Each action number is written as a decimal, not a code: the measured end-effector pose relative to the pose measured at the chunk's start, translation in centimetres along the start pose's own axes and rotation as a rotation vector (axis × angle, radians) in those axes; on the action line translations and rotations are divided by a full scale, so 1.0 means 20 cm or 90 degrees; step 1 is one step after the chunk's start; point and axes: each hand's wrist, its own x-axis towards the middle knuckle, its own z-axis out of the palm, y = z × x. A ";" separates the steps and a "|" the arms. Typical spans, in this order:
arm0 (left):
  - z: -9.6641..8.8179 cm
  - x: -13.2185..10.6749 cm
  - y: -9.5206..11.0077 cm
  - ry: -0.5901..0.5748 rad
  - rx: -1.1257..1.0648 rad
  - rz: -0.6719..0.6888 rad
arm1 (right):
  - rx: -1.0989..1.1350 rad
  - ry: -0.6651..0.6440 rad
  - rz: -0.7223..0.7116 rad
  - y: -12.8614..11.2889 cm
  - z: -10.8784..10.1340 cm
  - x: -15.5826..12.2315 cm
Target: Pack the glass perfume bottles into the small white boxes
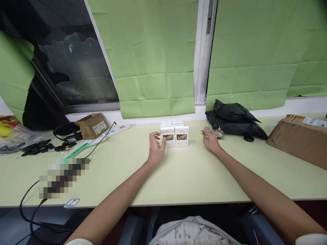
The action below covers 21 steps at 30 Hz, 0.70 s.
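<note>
White boxes [182, 137] with a brown-and-gold picture on the front stand upright in two side-by-side rows. My left hand [155, 148] is at the left row, fingers curved and apart, its thumb against or just before the front left box [168, 143]; it grips nothing. Farther right, my right hand [211, 141] reaches down onto a small cluster of clear, glass-like pieces [219, 132] with gold parts. Its fingers close around one of them, partly hidden by the hand, and a gold end [202, 132] shows beside the fingertips.
Black plastic parcels [237, 122] lie behind my right hand, with a brown cardboard box [298, 143] at far right. To the left are an open small carton [90, 126], a white power strip [116, 131], black cables and a pixelated object [63, 178]. Green curtains hang behind the table.
</note>
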 end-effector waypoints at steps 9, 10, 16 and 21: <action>0.00 0.00 0.00 0.013 0.017 0.015 | -0.049 0.010 0.070 -0.11 -0.06 -0.08; 0.00 0.00 0.00 0.016 0.020 0.017 | -0.061 0.009 0.081 -0.12 -0.07 -0.08; 0.00 0.00 0.00 0.015 0.017 0.021 | -0.092 0.038 0.140 -0.17 -0.08 -0.10; 0.00 -0.01 0.00 0.011 0.018 0.011 | -0.073 0.043 0.146 -0.17 -0.08 -0.10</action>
